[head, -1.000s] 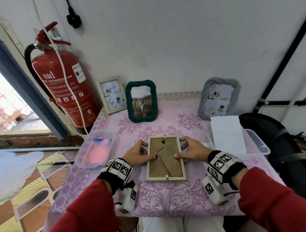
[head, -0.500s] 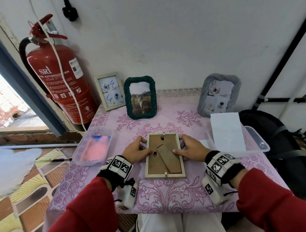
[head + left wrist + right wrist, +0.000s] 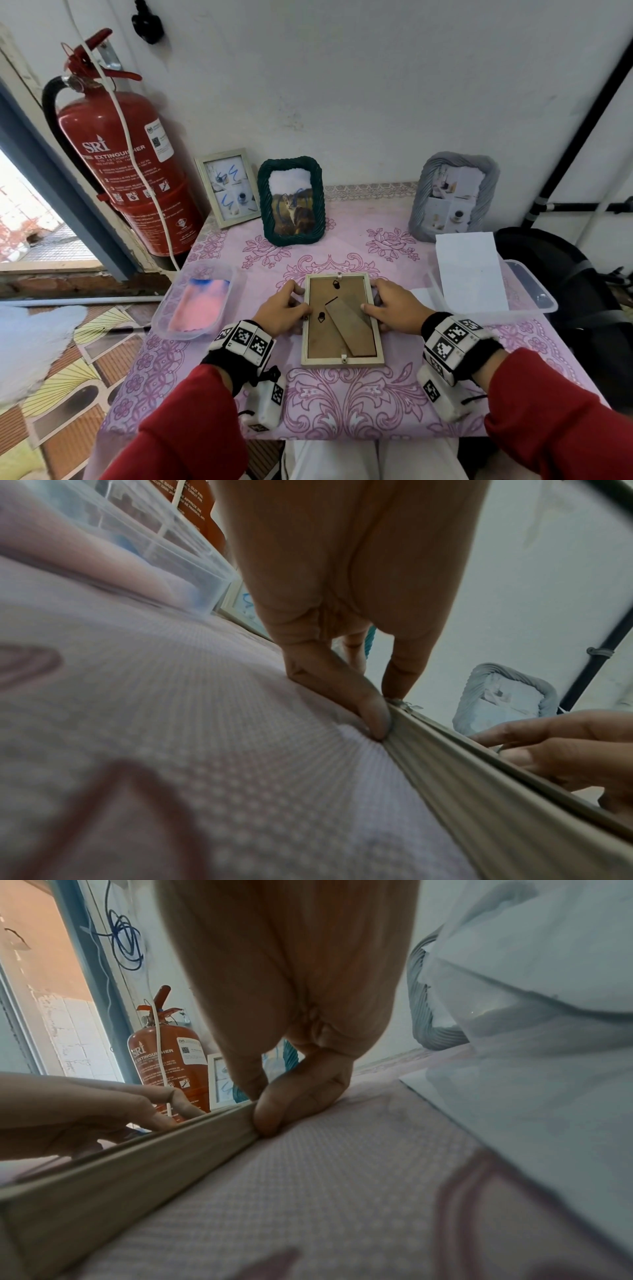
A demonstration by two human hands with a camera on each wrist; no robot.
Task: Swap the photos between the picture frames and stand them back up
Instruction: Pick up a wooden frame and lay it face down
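Both hands sit on the face-down frame (image 3: 341, 320) at the middle of the bench (image 3: 342, 404): the left hand (image 3: 282, 313) grips its left edge, the right hand (image 3: 394, 308) its right edge, thumbs laid over the brown backing and fingers curled against the outer rim.

From the head view, the frame lies flat, long axis running away from the person toward the wall, with the folded stand (image 3: 351, 325) slanting across the backing and small clips at the top and bottom edges. Three other frames stand upright at the back: white (image 3: 227, 186), green (image 3: 291, 200) and grey (image 3: 454, 197). A tub (image 3: 198, 301) sits left, and a paper (image 3: 471, 270) lies over a second tub to the right.

The wrist views show what the head view hides (the contact low on the rim). In the left one, a fingertip (image 3: 375, 718) presses where rim meets cloth, thumb touching the top edge. In the right one, curled fingers (image 3: 274, 1112) press the rim's outer side, thumb on top.
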